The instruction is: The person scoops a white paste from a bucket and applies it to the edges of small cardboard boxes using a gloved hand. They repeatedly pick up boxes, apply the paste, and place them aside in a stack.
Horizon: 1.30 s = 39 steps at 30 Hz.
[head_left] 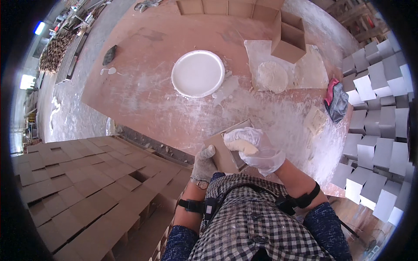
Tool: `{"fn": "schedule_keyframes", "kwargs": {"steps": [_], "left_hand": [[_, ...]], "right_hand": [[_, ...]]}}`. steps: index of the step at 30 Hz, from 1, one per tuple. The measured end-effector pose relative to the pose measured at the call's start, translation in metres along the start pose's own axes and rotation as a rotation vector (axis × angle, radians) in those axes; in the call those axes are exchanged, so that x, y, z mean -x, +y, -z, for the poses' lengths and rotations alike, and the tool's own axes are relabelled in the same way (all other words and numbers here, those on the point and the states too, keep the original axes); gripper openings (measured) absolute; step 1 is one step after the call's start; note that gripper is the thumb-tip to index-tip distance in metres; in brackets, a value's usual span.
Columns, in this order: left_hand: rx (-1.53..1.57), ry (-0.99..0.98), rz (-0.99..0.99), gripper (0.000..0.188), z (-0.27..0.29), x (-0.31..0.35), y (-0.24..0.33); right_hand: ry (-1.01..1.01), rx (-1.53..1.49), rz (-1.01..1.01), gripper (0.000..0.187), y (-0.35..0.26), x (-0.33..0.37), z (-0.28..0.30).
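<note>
My left hand, in a grey knit glove, grips the left side of a small brown board box with its thumb over the edge. The box is tilted close to my apron at the table's near edge. My right hand wears a thin whitish plastic glove smeared with white. Its fingers are closed round a pale cream, sponge-like piece, held over the box. Part of the box is hidden under this hand. Beyond both hands, a round tray of white liquid rests on the reddish table.
Brown boxes are packed together at the left. White and grey boxes are stacked at the right. An open compartmented box stands on stained sheets at the far right. A pink and grey cloth lies by the right edge.
</note>
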<state>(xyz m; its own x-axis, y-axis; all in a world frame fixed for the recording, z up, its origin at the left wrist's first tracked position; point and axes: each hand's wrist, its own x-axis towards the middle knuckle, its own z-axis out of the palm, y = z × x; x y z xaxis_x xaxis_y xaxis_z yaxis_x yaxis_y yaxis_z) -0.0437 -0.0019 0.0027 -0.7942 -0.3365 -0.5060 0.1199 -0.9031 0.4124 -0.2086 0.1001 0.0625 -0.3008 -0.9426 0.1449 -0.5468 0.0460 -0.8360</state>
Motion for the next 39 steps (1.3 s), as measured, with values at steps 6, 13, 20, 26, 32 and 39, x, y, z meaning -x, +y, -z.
{"fn": "schedule_keyframes", "kwargs": {"steps": [6,13,20,26,32,39], "left_hand": [[0.067,0.015,-0.059,0.064,-0.007,-0.002,-0.001],[0.013,0.035,-0.056,0.062,-0.020,-0.007,0.005],[-0.037,0.070,-0.117,0.061,-0.016,-0.007,0.004],[0.013,0.028,-0.101,0.062,-0.017,-0.007,0.000],[-0.064,0.053,-0.074,0.074,-0.011,-0.008,0.001],[-0.021,0.003,-0.065,0.073,0.001,-0.014,-0.006]], "right_hand": [[-0.485,0.061,0.141,0.013,0.000,0.022,0.026],[-0.617,0.738,0.097,0.015,0.003,0.025,0.050],[-0.371,0.225,0.122,0.016,-0.021,0.013,0.021],[-0.513,0.135,0.076,0.014,0.004,0.024,0.025],[-0.546,0.678,0.100,0.014,-0.005,0.020,0.056],[-0.100,0.400,0.057,0.032,0.032,-0.008,0.075]]}}
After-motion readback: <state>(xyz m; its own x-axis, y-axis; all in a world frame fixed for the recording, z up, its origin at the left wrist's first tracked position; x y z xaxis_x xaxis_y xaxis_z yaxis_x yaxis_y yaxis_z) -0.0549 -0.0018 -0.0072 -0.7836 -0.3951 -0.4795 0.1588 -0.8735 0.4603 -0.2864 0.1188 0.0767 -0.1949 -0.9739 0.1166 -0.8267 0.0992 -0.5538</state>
